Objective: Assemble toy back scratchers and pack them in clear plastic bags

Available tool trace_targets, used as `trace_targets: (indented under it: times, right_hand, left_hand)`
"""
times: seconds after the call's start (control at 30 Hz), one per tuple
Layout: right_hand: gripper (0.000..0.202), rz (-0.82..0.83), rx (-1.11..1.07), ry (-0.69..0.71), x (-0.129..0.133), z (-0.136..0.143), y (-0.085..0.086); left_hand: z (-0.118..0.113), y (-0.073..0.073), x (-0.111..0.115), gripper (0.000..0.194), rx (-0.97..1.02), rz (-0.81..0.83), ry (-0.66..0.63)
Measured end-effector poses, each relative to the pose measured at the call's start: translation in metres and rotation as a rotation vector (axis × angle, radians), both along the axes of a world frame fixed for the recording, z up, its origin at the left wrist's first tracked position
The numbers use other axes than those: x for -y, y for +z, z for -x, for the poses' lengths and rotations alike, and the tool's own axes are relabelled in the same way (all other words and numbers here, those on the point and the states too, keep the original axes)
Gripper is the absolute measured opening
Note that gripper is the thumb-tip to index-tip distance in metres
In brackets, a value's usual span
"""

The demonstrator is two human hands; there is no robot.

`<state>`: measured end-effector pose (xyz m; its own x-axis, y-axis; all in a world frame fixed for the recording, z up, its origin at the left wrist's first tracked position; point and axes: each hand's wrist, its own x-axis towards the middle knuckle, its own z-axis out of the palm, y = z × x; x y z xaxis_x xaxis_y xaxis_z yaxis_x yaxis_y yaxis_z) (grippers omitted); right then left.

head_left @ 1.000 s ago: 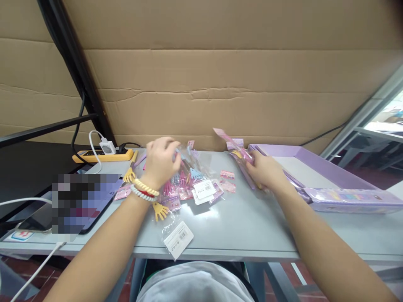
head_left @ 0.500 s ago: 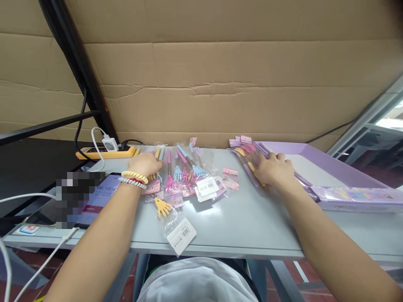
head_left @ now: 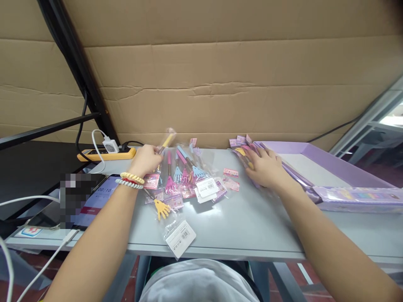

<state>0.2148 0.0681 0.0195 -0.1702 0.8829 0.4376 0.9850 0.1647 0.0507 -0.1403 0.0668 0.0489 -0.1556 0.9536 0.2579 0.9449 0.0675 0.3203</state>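
Observation:
My left hand (head_left: 146,161) is closed around a bagged back scratcher with a yellow handle (head_left: 167,140), its end raised at the back of the table. Beside it lie several bagged hand-shaped back scratchers, among them a pink one (head_left: 170,184) and a blue one (head_left: 198,171). Nearer the front edge is a yellow back scratcher (head_left: 161,209) with a white barcode card (head_left: 181,239). My right hand (head_left: 267,167) grips a bunch of bagged back scratchers (head_left: 242,153) beside the lilac box; its fingers curl over them and hide part of the bunch.
The open lilac box (head_left: 343,163) occupies the right side. At the left are a phone (head_left: 97,203) showing a timer, a yellow power strip (head_left: 122,154) with a white charger, and white cables. A cardboard panel (head_left: 204,84) stands behind the grey table (head_left: 233,235).
My left hand has lifted the end of a yellow-handled back scratcher, which now points up and right. My right hand has shifted slightly left, its fingers curling over the bunch.

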Motion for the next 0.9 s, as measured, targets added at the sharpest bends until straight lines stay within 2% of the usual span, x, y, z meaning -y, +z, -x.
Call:
trace_targets:
  times: [0.03,0.1,0.2,0.3,0.37,0.4,0.47,0.53,0.57,0.63,0.7,0.8,0.9]
  right_hand:
    - [0.06,-0.097,-0.019,0.102,0.004,0.006,0.002]
    - [0.063,-0.262,-0.044,0.317,0.013,0.019,0.007]
    - [0.057,-0.379,-0.02,0.5,0.027,0.037,0.015]
    - [0.04,-0.343,0.063,0.591,0.035,0.044,0.016]
    - [0.031,-0.228,0.125,0.618,0.036,0.042,0.016]
    - [0.029,-0.177,0.138,0.597,0.035,0.04,0.015]
    - [0.028,-0.135,0.106,0.462,0.031,0.033,0.016]
    - [0.029,-0.126,0.029,0.225,0.025,0.024,0.019]
    - [0.03,-0.1,-0.011,0.089,0.022,0.018,0.021]
    - [0.031,0.008,-0.066,-0.156,0.014,0.005,0.024]
    - [0.033,0.1,-0.092,-0.318,0.008,-0.008,0.026]
    - [0.041,0.103,-0.107,-0.361,0.005,-0.02,0.027]
    - [0.043,0.034,-0.14,-0.391,0.006,-0.023,0.027]
  left_hand:
    - [-0.004,0.004,0.005,0.032,0.014,-0.07,-0.066]
    - [-0.013,0.01,0.017,0.036,0.047,-0.113,-0.289]
    - [-0.029,0.014,0.033,0.032,0.102,0.011,-0.669]
    - [-0.043,0.011,0.042,0.026,0.109,0.032,-0.912]
    - [-0.05,0.007,0.042,0.025,0.053,-0.084,-0.953]
    - [-0.052,0.005,0.04,0.026,0.015,-0.182,-0.925]
    - [-0.051,0.002,0.035,0.031,-0.037,-0.416,-0.765]
    - [-0.044,-0.001,0.026,0.037,-0.022,-0.59,-0.504]
    - [-0.038,-0.002,0.021,0.037,0.004,-0.609,-0.37]
    - [-0.024,-0.005,0.009,0.035,0.031,-0.5,-0.141]
    - [-0.011,-0.01,-0.001,0.034,-0.005,-0.26,-0.025]
    - [-0.001,-0.016,-0.01,0.035,-0.068,-0.016,0.06]
    - [-0.004,-0.018,-0.008,0.039,-0.148,0.104,0.109]
